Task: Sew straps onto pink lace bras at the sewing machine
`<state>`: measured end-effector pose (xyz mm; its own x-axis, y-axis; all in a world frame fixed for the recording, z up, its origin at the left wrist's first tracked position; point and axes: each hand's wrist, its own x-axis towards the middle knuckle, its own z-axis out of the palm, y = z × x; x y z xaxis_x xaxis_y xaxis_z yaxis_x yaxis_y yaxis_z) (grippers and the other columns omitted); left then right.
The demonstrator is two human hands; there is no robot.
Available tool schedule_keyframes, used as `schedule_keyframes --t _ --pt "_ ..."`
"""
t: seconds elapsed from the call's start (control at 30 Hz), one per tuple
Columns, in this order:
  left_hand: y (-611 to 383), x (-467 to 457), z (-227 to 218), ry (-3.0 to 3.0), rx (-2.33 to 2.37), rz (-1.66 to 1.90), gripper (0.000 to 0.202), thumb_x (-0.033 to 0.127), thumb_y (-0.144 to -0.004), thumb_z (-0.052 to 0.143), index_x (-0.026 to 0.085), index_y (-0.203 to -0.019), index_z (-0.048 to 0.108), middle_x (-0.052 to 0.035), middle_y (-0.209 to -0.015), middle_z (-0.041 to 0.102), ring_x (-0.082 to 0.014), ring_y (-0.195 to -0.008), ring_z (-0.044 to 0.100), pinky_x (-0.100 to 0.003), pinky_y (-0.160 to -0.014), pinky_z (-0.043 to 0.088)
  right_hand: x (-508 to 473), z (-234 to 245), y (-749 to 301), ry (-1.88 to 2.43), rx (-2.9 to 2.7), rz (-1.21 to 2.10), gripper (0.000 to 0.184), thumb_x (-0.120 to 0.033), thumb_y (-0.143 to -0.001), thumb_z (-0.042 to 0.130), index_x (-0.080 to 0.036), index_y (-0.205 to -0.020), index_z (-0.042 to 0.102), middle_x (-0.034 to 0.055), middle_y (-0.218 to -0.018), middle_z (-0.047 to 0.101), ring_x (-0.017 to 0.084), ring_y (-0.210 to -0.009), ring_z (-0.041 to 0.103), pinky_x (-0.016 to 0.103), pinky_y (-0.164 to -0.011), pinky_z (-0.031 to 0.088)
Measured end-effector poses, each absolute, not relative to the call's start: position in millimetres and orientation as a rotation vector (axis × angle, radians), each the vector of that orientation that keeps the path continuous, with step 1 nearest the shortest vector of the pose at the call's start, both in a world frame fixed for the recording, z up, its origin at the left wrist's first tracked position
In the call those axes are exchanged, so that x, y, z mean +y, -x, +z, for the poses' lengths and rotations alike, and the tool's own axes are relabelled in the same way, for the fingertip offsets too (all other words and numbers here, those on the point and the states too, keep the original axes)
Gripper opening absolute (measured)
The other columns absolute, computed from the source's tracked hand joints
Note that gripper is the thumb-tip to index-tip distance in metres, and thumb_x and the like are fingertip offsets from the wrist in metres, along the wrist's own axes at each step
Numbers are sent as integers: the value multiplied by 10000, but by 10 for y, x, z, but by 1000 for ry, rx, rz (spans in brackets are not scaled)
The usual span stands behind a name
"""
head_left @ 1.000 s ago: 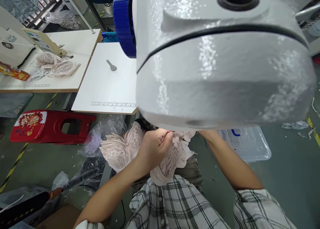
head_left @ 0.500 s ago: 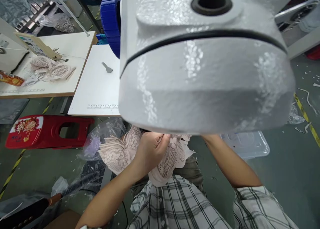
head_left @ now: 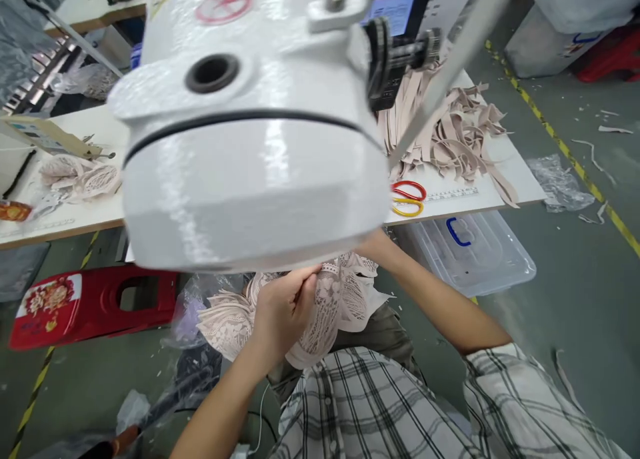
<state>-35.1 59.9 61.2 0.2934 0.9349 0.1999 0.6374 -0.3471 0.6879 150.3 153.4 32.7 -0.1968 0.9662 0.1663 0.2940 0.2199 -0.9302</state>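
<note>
A white sewing machine head (head_left: 260, 185) fills the upper middle of the view. Below it, my left hand (head_left: 285, 305) is closed on the edge of a pale pink lace bra (head_left: 325, 312), thumb on top. The moulded lace cups drape over my lap, and more lace pieces (head_left: 225, 322) fan out left of my wrist. My right hand (head_left: 375, 245) reaches to the far side of the lace, under the machine head; its fingers are hidden there. The needle area is also out of sight.
Red-and-yellow scissors (head_left: 409, 199) and a heap of pink fabric strips (head_left: 450, 132) lie on the table at right. A clear plastic box lid (head_left: 475, 259) is beneath it. A red stool (head_left: 95, 305) stands at left, near plastic bags (head_left: 193, 312).
The view has turned, so the machine head sits further left and the right table with strips and scissors shows. Both hands stay at the lace; my right wrist appears more to the left.
</note>
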Motion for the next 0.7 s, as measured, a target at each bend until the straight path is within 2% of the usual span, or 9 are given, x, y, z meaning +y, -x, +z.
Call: schedule_keyframes --t 0.1,0.17,0.3,0.57,0.7 --pt "404 590 552 -2270 1373 886 261 194 -956 492 158 -1036 738 -61 -960 801 -177 -816 764 -223 -705 582 1536 306 -1493 1183 -1691 909 48 -223 -774 627 -206 -770 582 33 -883 589 183 -757 556 323 -708 506" --pt "428 594 522 -2361 1371 906 254 190 -955 491 152 -1011 735 -59 -925 802 -170 -792 764 -215 -704 579 1537 296 -1486 1167 -1691 883 37 -201 -776 620 -201 -799 591 34 -894 601 179 -752 567 313 -688 499" --pt "454 604 489 -2478 1389 937 247 193 -960 487 149 -973 729 -49 -834 796 -155 -707 753 -205 -659 561 1529 300 -1471 1125 -1690 856 61 -218 -783 637 -195 -829 604 46 -924 626 207 -851 608 335 -741 501" --pt "435 615 478 -2580 1307 948 210 190 -963 495 160 -957 702 -36 -774 779 -145 -637 721 -212 -600 511 1506 296 -1476 1081 -1655 821 22 -183 -774 589 -188 -792 602 72 -1004 653 226 -977 619 362 -840 498" --pt "403 622 467 -2624 1271 917 208 189 -964 491 158 -969 697 -35 -728 760 -142 -577 683 -226 -562 475 1517 279 -1490 1079 -1682 830 38 -175 -777 573 -175 -798 606 98 -1083 648 208 -958 615 318 -772 489"
